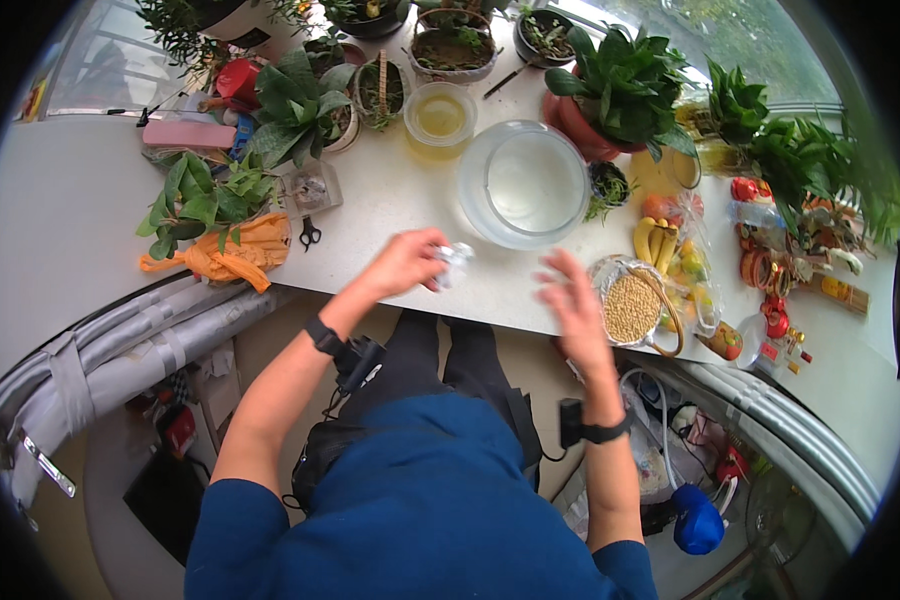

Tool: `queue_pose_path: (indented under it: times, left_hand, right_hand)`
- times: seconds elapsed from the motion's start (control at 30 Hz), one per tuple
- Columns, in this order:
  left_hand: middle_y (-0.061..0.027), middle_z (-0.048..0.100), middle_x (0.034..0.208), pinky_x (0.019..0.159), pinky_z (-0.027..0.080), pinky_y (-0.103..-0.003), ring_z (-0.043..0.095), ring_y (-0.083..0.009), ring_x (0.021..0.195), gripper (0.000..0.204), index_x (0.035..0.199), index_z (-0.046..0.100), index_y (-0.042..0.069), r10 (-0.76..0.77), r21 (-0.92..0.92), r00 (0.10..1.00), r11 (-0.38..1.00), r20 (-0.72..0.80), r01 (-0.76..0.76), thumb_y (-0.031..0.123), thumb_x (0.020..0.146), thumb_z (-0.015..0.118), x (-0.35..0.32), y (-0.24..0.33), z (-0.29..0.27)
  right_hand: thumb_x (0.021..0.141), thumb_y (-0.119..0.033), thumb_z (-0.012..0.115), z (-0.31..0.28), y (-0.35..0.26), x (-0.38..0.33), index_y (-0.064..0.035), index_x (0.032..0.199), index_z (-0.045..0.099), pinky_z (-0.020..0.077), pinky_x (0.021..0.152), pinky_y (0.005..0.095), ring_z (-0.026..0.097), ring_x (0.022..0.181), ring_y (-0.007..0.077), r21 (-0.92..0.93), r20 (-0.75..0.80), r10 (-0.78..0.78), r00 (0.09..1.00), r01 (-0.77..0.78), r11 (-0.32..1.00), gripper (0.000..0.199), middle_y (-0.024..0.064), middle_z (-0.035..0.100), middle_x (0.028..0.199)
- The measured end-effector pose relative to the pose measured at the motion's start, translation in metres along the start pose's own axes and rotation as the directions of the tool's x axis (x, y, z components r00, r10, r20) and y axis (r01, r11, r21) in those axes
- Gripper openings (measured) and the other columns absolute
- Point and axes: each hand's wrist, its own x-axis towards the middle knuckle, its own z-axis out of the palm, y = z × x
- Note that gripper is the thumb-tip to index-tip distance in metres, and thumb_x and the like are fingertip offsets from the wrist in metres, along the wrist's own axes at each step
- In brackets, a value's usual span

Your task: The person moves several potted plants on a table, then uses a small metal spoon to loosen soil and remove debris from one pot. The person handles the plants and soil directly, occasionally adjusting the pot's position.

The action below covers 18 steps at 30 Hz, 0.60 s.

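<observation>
Over the front edge of the white sill, my left hand is closed on a small, crumpled, clear silvery piece that looks like plastic wrap or film. My right hand is raised, a little smeared by motion, its fingers apart with nothing in them. Just right of it stands a foil-lined basket of pale beans with a looped handle. Beyond both hands sits a large clear bowl that seems to hold water. Behind that bowl to the left is a smaller tub of yellowish liquid.
Black scissors lie left, near a plant wrapped in an orange bag. Bananas and bagged fruit are at the right. Potted plants line the back by the window. Silver-wrapped pipes run below the sill.
</observation>
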Motion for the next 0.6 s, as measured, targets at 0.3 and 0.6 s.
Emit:
queue_pose_path:
  times: [0.3,0.6]
  left_hand:
    - [-0.0072,0.071,0.086,0.067,0.056,-0.029,0.067,-0.0127,0.073,0.024,0.116,0.062,-0.001,0.183,0.492,0.983,0.854,0.017,-0.167,0.01,0.095,0.062,0.036,0.057,0.023]
    - [-0.024,0.07,0.101,0.092,0.052,-0.042,0.067,-0.0387,0.1,0.037,0.121,0.064,-0.002,0.446,0.8,0.889,0.568,-0.106,-0.19,0.019,0.092,0.058,0.242,0.157,-0.024]
  right_hand:
    - [0.104,-0.016,0.051,0.054,0.017,0.044,0.0014,0.126,0.058,0.0527,0.08,0.0296,0.063,0.093,0.0154,0.544,-0.023,0.272,0.962,-0.216,0.811,0.029,0.012,0.065,0.114]
    - [0.1,-0.008,0.053,-0.085,0.014,-0.007,0.0029,0.123,0.061,0.0427,0.062,0.0231,0.05,0.069,0.0087,0.436,-0.149,0.385,0.911,-0.289,0.852,0.027,0.007,0.064,0.098]
